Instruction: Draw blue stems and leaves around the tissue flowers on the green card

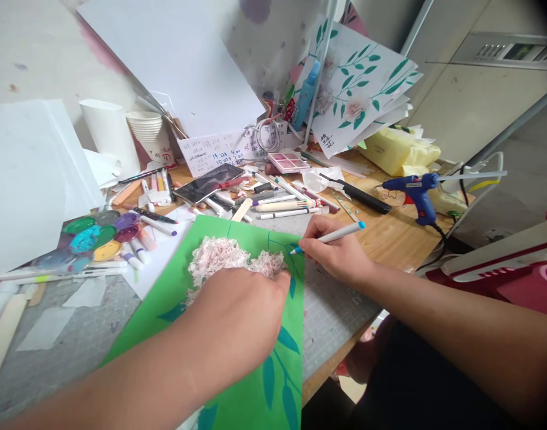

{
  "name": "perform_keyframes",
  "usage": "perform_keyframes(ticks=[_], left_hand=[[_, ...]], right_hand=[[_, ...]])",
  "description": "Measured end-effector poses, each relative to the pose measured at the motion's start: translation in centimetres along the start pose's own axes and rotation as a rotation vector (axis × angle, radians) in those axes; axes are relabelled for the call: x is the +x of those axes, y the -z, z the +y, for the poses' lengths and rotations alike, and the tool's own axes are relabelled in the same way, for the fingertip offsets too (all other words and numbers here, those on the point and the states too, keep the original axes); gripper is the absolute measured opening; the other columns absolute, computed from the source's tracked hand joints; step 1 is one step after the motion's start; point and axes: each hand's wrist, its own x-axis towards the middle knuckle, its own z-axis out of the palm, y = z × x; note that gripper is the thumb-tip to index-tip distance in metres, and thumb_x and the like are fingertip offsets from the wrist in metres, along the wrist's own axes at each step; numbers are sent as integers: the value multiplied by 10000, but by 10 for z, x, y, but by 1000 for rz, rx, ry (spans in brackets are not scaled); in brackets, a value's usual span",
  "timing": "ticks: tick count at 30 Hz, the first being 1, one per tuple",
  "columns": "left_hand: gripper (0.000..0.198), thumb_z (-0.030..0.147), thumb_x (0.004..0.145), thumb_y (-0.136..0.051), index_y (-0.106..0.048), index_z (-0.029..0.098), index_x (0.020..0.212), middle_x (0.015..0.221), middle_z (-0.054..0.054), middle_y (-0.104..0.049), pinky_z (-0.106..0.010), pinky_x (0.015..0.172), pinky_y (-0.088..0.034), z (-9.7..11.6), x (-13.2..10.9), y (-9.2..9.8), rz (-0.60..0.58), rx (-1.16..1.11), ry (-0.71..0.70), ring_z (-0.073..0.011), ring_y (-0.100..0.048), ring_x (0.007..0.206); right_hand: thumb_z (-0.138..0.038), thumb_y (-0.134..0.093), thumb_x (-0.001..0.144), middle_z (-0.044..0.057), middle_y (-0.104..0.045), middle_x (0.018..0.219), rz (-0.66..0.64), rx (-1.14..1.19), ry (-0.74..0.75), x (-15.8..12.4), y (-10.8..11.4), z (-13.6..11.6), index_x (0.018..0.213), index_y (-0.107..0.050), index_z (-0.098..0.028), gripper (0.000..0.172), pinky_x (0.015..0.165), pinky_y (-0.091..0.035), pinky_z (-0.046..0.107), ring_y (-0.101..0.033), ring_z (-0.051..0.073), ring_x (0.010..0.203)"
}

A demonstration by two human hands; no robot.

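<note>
A sheet of green paper point(242, 400) lies slanted on a grey cutting mat, with teal leaves and stems drawn on it. Ruffled pale pink paper flowers point(218, 255) sit on its upper part. My left hand point(251, 307) is curled over the sheet beside the smaller flower, knuckles up; its fingertips and anything in them are hidden. Between the fingers of my right hand point(338, 254) is a white felt-tip pen point(340, 233) with a blue end, its blue tip at a leaf near the sheet's right edge.
Behind the sheet lie scattered markers point(282, 206) and a dark tablet point(211, 182). A paint palette point(105, 233) is at left, with paper cups point(146, 134) behind. A blue glue gun point(417, 194) stands at right, near a yellow tissue pack point(396, 152). Leaf-painted sheets point(360, 77) lean at the back.
</note>
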Motion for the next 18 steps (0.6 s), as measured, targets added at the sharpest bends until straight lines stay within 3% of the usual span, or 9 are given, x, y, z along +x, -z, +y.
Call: perform_keyframes(ticks=[18], left_hand=[[596, 85, 758, -445, -518, 163, 1344, 633, -88, -694, -313, 440, -428, -1, 2, -2, -48, -5, 13, -322, -674, 540]], right_hand=[[-198, -545, 617, -45, -413, 471, -26, -17, -11, 3, 5, 1, 500, -405, -217, 183, 447, -289, 244, -374, 97, 466]])
